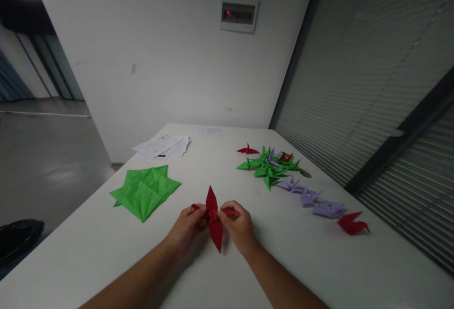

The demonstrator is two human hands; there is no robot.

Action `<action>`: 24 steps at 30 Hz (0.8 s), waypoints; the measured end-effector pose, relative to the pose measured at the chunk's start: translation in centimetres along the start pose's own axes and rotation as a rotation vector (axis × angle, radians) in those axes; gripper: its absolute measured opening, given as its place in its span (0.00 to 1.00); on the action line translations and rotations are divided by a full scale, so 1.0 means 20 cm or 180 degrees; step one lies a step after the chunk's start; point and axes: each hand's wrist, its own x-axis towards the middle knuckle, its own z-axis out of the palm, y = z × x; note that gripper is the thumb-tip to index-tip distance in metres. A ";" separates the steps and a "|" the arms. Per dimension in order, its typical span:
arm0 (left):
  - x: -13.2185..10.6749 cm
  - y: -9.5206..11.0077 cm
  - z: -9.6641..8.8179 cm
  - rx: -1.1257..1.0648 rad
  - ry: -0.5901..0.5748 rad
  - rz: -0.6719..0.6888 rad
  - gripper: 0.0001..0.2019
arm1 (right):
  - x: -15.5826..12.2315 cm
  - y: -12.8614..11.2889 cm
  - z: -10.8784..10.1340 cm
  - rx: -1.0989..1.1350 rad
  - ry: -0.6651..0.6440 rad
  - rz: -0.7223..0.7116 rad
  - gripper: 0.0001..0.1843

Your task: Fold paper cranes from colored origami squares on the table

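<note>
Fingers (199, 212) pinch both wings of a sharp-pointed red paper crane (214, 227)

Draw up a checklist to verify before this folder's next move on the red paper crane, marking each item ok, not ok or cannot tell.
1. Left hand pinches the red paper crane on its left side: ok.
2. Right hand pinches its right side: ok.
3. Both long tips of the crane, top and bottom, show uncrushed: ok.
4. Creases under the fingers sit even: cannot tell, they are hidden.
5. Green creased sheets lie apart from the hands, to their left: ok.
6. Finished purple cranes lie apart from the hands, to their right: ok.
</note>
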 end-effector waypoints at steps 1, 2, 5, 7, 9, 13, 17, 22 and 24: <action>0.00 0.00 0.00 -0.0015 0.0037 -0.0003 0.13 | 0.00 -0.01 0.00 -0.0130 -0.0022 -0.0041 0.08; 0.00 0.00 0.00 -0.0041 0.0109 -0.0016 0.12 | -0.01 -0.01 0.01 -0.0253 -0.0029 -0.0087 0.07; 0.00 0.00 0.01 -0.0106 0.0318 -0.0083 0.09 | -0.01 -0.03 0.02 -0.0525 -0.0013 -0.0212 0.05; 0.00 0.00 0.01 -0.0087 0.0332 -0.0121 0.07 | -0.02 -0.03 0.02 -0.0613 -0.0001 -0.0239 0.05; -0.01 0.00 0.01 -0.0076 0.0315 -0.0150 0.06 | -0.02 -0.01 0.03 -0.0589 -0.0034 -0.0188 0.06; -0.01 0.00 0.01 -0.0189 0.0334 -0.0173 0.07 | -0.01 0.02 0.03 -0.0384 -0.0091 -0.0051 0.07; 0.00 -0.02 0.01 -0.0144 0.0360 -0.0188 0.15 | -0.01 0.00 0.03 -0.0457 -0.0014 -0.0130 0.07; 0.01 -0.03 0.01 -0.0072 0.0537 -0.0379 0.13 | -0.02 -0.05 0.04 -0.0514 -0.0017 -0.0249 0.05; 0.00 -0.03 0.01 -0.0098 0.0507 -0.0388 0.10 | -0.03 -0.06 0.04 -0.0594 0.0013 -0.0232 0.05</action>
